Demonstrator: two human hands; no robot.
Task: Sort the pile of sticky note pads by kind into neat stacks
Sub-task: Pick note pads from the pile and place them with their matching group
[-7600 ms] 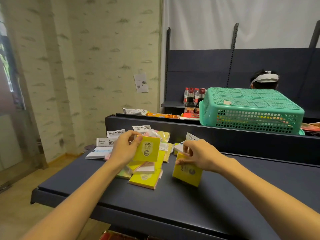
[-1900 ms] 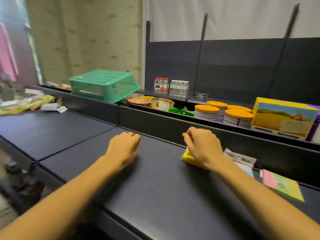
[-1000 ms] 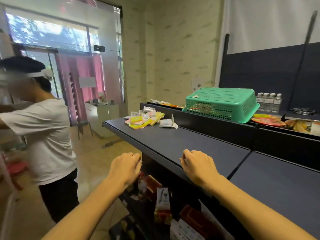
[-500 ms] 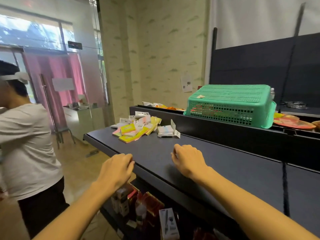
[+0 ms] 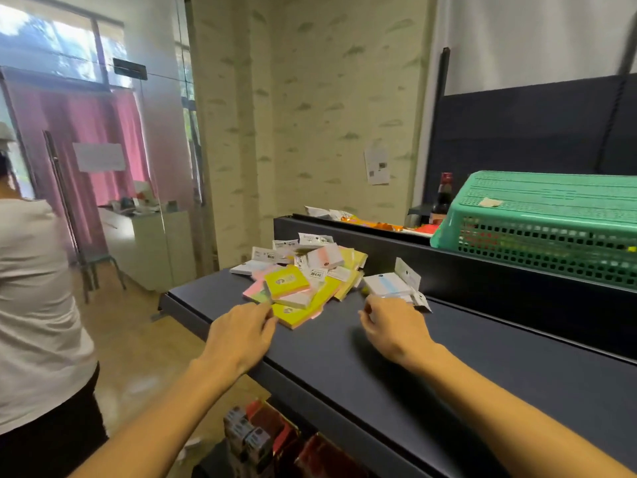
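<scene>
In the head view you have two hands out over the shelf (image 5: 448,374): your left hand (image 5: 241,334) sits at the near edge of the pile (image 5: 303,281), fingers loosely curled and holding nothing, fingertips just beside a yellow pad; your right hand (image 5: 393,331) hangs near the small white stack (image 5: 389,286), fingers also relaxed and empty. The pile holds too many pads to count exactly; you can make out at least three yellow ones, a pink-and-green one, and several white packets with printed labels, all overlapping at the shelf's left end. The white stack lies apart, to the right of the pile, against the back rail. One green basket (image 5: 544,225) stands upside down on the ledge behind, with one dark bottle (image 5: 443,198) beside it. The shelf is dark and matte; boxed goods show on the tier below it. The room has patterned wallpaper, a glass door with a pink curtain, and a person in a white shirt (image 5: 34,305) at the left edge. Half a second ago the pile lay well ahead of your hands; now both hands have come up to it, and that person has slid further out of frame.
</scene>
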